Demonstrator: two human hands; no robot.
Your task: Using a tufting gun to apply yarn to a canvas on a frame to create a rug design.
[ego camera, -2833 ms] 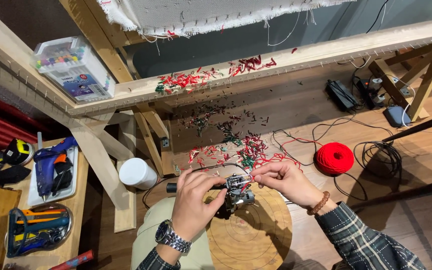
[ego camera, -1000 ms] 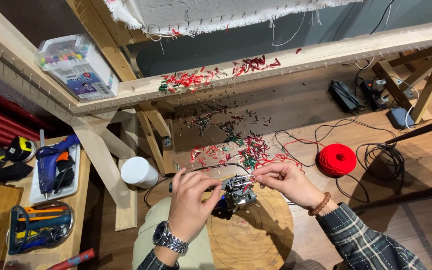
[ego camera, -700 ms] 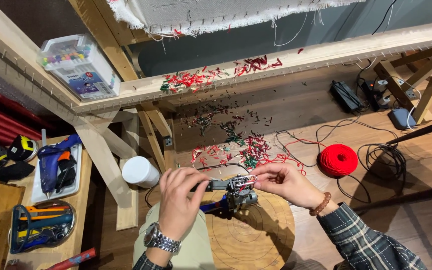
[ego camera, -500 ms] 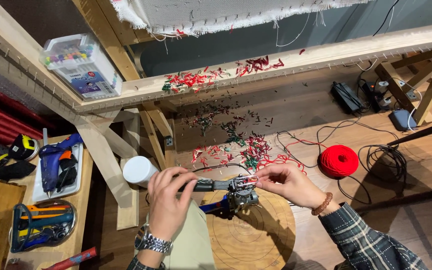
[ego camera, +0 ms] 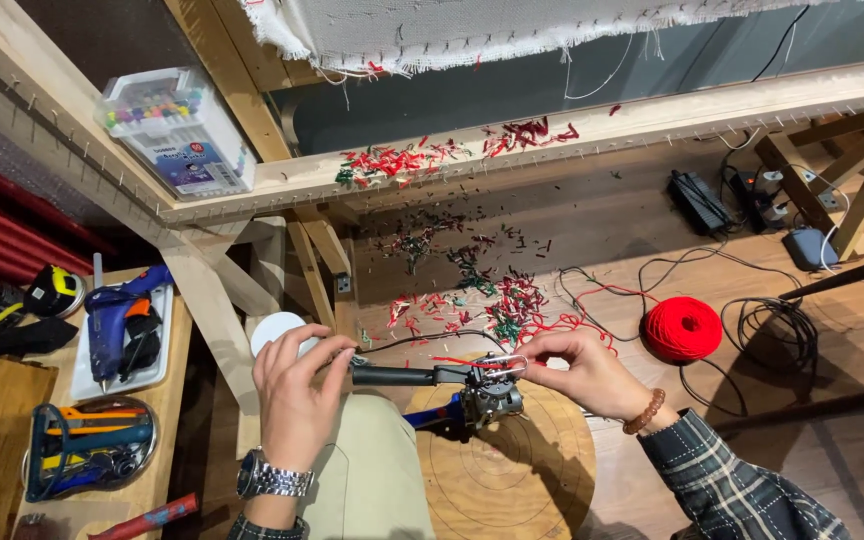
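Head view: the left hand (ego camera: 297, 385) is seen curled closed around the black handle of a tufting gun (ego camera: 452, 385), held level above the lap and a round wooden stool (ego camera: 512, 470), while the right hand (ego camera: 577, 370) is pinched shut on a strand of red yarn (ego camera: 457, 360) at the gun's metal front end. The gun's lower body is partly hidden behind the hands, and the threading point is too small to be made out. Compared with half a second earlier, the left hand is found further left along the handle.
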